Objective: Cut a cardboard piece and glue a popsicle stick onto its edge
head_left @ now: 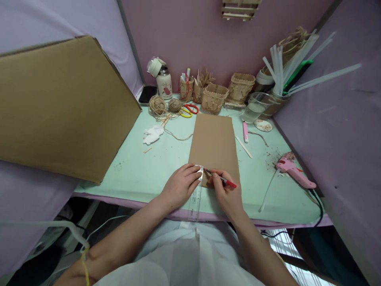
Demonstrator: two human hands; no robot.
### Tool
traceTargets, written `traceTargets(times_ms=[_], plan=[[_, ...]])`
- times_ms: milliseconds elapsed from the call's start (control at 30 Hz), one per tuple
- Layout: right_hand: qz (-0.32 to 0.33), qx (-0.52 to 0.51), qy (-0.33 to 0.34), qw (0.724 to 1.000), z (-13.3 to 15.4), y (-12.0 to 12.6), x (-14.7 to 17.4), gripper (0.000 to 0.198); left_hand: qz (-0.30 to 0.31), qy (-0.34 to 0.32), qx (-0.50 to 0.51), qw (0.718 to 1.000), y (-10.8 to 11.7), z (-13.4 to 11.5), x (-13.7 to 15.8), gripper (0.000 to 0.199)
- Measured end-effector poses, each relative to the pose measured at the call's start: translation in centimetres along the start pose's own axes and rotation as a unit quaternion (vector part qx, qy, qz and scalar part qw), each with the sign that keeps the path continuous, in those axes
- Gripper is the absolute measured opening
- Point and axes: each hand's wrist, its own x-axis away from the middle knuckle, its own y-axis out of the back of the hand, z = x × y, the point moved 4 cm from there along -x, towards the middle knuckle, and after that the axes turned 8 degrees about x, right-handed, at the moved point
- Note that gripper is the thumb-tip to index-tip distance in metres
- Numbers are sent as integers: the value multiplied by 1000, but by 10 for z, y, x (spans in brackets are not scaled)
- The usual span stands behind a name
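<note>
A brown sheet of cardboard (213,139) lies lengthwise on the pale green table in front of me. Across its near edge runs a clear ruler (195,202), which sticks out over the table's front edge. My left hand (183,183) lies on the ruler's far end, fingers stretched out and pressing it onto the cardboard. In my right hand (228,194) is a pen (224,180) with a red end, gripped between thumb and fingers. Its tip points left, close beside the ruler and my left fingertips.
A large cardboard piece (65,107) leans at the left. Twine balls (157,105), scissors (190,109), woven baskets (214,98) and a plastic cup (254,111) line the back. To the right are a pink cutter (245,132), a wooden stick (244,147) and a pink glue gun (296,172) with its cord.
</note>
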Motion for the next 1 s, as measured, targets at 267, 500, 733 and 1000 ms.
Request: traceTargets(times_ms=[267,500,733,1000], plan=[[5,18,-1,1000,-1,-1,1,27,1,-1,-3,1000,0,0,-1,25],[15,29,7,999,2,1,3,24,5,-3,-4,1000,-1,0,0,25],[9,64,47,997,9,4,18,23,-1,-7,-11,1000,0,0,0,24],[8,101,98,990,11,7,37,19,-8,-9,-7,1000,0,0,-1,23]])
